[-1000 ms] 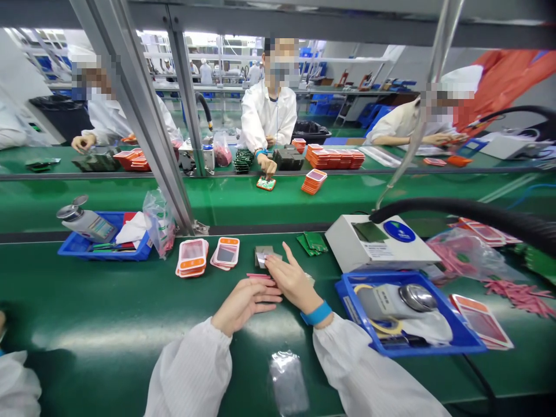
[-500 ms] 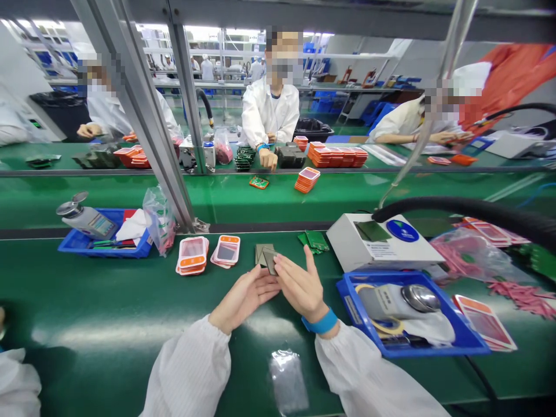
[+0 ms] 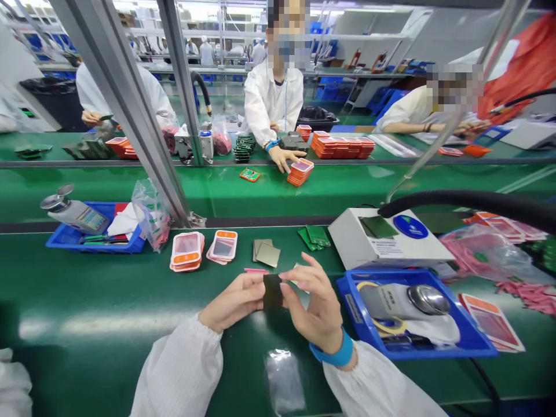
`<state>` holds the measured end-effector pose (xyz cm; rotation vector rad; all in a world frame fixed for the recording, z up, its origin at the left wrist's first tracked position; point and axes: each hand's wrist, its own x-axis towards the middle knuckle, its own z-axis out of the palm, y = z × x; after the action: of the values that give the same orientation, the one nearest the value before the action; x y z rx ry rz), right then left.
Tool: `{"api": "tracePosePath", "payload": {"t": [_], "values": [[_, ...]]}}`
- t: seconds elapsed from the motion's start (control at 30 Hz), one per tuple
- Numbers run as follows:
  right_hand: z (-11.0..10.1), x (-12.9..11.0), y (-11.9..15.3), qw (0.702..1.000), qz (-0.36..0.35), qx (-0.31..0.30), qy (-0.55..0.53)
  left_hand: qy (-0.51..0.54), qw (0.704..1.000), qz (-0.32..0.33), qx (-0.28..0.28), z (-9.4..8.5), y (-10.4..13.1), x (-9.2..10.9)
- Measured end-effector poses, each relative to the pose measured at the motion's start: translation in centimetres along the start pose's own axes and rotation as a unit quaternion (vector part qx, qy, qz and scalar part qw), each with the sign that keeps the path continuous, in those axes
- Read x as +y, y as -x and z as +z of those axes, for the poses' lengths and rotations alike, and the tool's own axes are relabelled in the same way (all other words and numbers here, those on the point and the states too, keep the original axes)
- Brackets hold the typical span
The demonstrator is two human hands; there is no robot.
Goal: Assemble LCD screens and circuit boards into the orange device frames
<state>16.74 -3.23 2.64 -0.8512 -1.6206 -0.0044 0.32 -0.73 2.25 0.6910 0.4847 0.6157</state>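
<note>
Dark square panel [image 3: 272, 291] is right between the two hands, stood up over the bench [image 3: 108, 347], with the left hand [image 3: 232, 301] pinching its left edge, thumb in front. Right hand [image 3: 317, 304] has thumb and index finger at the other edge, remaining fingers fanned out; can't tell if it's actually gripping or just touching. Half a second ago the panel was tilted up against the right fingers, close in front of the grey-green panels [image 3: 268, 253]; now it's nearer the wearer and squarer to the camera, and that loose pile shows clearly beyond it. The pink strip [image 3: 256, 270] just past the left fingers is back in sight too. Something pale [image 3: 299, 268] is mostly hidden behind the right hand, so no idea what it is. Left fingertips are lost behind the panel. Nearer the wearer, glare washes out the clear plastic bag [image 3: 284, 382]. Across the line, a co-worker's hand [image 3: 282, 157] is now at the orange-framed stack [image 3: 300, 172]. Far left, a white sleeve [image 3: 15, 382] gets cut off by the edge.
</note>
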Motion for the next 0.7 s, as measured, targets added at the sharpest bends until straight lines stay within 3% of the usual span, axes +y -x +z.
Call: {"api": "tracePosePath", "payload": {"t": [0.1, 0.3, 0.7], "values": [[0.22, 0.3, 0.15, 0.999, 0.028, 0.013, -0.026, -0.027, 1.0, -0.013, -0.003, 0.0, -0.32, -0.29], [0.51, 0.55, 0.45, 0.998, 0.034, -0.037, -0.029, -0.045, 0.999, -0.026, 0.009, -0.13, -0.64, -0.74], [0.55, 0.74, 0.66, 0.997, 0.055, -0.049, -0.023, -0.03, 0.999, -0.034, 0.023, 0.44, -0.68, -0.45]]}}
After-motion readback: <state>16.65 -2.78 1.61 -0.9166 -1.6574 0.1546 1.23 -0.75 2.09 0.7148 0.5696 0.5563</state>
